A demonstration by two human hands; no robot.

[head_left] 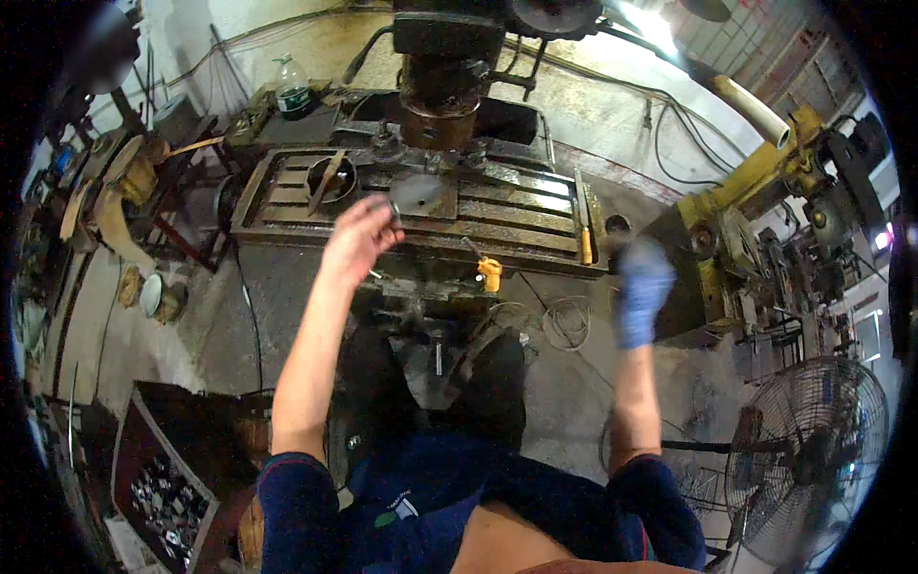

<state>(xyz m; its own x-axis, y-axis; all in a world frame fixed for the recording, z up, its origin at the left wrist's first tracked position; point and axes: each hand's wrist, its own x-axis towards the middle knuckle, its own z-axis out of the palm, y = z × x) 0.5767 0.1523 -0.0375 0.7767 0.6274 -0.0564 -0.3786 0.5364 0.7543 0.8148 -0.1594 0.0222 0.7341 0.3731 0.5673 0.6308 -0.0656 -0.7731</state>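
My bare left hand (361, 239) is raised over the near edge of the slotted machine table (521, 230). Its fingers pinch a small dark metal piece (393, 212), whose exact shape is blurred. My right hand (645, 292), in a blue glove, is off the table's right end. Motion smears its fingers, so whether it holds anything is unclear. Between the hands, a yellow air blow gun (491, 275) hangs at the table's front edge. A file with a yellow handle (586, 244) lies along the right end. Above the table stands the dark machine head (440, 105).
A round pan (346, 187) with a brush (328, 182) across it sits on the table's left. Behind is a plastic bottle (292, 88). A floor fan (808, 459) stands at right, a bin of small metal parts (167, 497) at lower left. Coiled cable (567, 323) lies on the floor.
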